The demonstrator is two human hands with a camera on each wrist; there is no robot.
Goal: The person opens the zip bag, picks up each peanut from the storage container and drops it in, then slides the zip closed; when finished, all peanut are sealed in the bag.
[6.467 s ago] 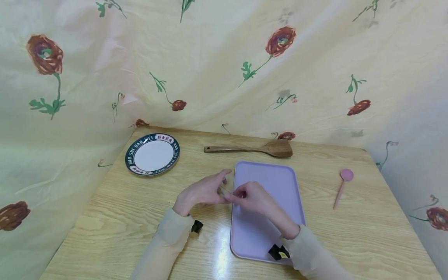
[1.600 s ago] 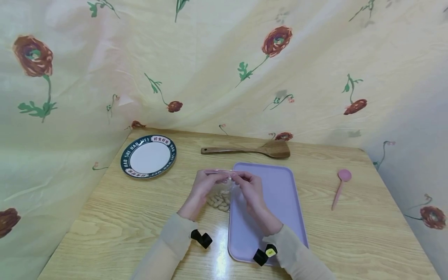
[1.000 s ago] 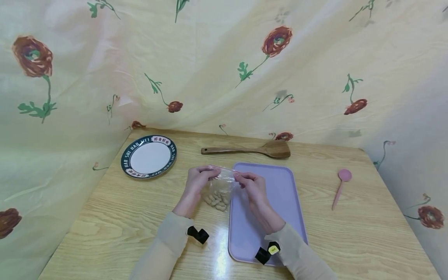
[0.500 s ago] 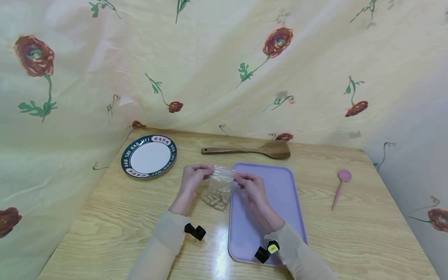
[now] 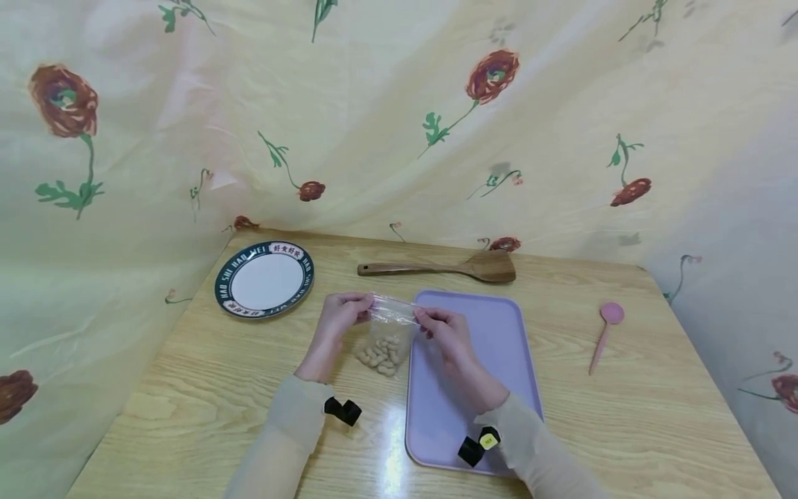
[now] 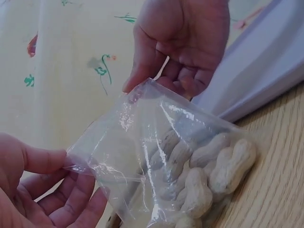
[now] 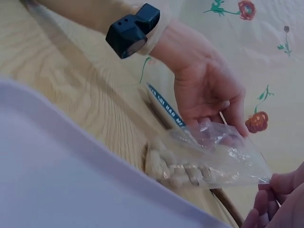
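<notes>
A clear zip bag (image 5: 394, 326) hangs between my two hands, with several unshelled peanuts (image 5: 382, 355) gathered at its bottom. My left hand (image 5: 339, 320) pinches the bag's top left corner between thumb and fingers. At the opposite top corner, my right hand (image 5: 447, 333) pinches the plastic the same way. The left wrist view shows the peanuts (image 6: 197, 190) through the wrinkled film, low over the wood. In the right wrist view the bag (image 7: 223, 156) is stretched sideways between both hands.
A lilac tray (image 5: 474, 443) lies under my right forearm, its left edge beside the bag. At the back left is a dark-rimmed plate (image 5: 264, 281); a wooden spatula (image 5: 436, 267) lies along the back. A pink spoon (image 5: 605, 336) rests at the right.
Earlier the hands were close together at the bag's top, peanuts partly hidden. My left hand has since moved left, spreading the top edge between the hands. The tray and utensils stay in place.
</notes>
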